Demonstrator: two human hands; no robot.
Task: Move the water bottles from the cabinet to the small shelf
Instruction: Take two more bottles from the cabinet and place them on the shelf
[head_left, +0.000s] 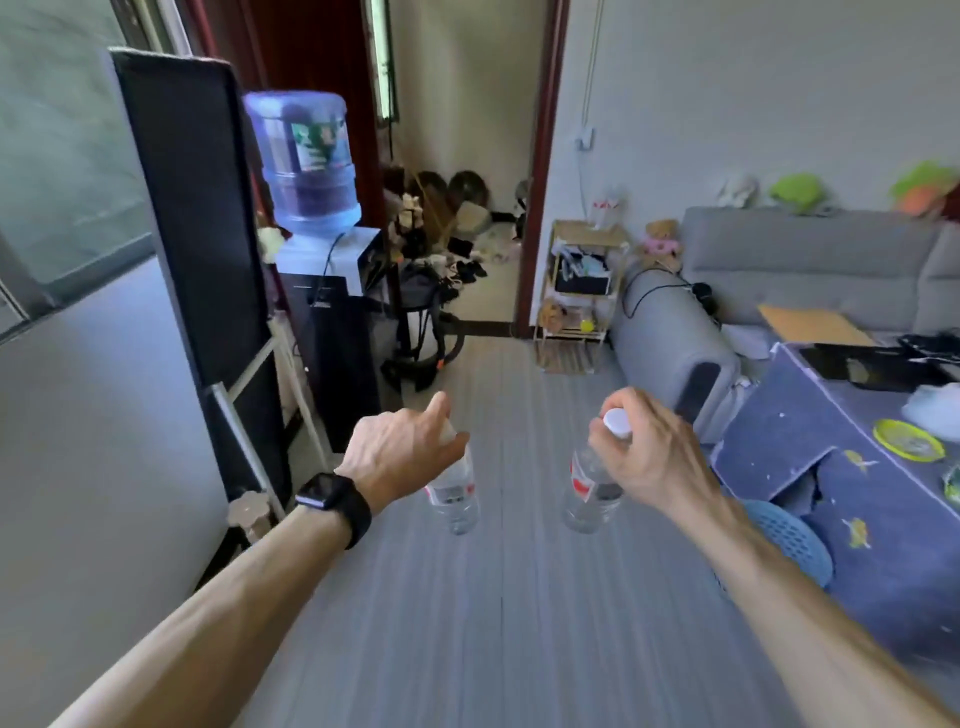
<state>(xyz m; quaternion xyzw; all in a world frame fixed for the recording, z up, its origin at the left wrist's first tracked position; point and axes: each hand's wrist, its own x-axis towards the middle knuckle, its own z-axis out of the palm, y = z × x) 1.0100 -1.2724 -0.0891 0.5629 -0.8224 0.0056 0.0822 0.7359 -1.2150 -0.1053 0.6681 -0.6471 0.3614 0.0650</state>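
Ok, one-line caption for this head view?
Left hand grips one clear plastic water bottle at the neck, right hand a second bottle; small wooden shelf ahead.

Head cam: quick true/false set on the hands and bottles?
1. The left hand and right hand each grip a water bottle near its top. True.
2. The right bottle has no cap. False: a white cap shows.
3. The left bottle stands on the floor. False: it hangs from the hand above the floor.
4. A watch sits on the left wrist. True.
5. The small shelf stands beside the sofa. True.
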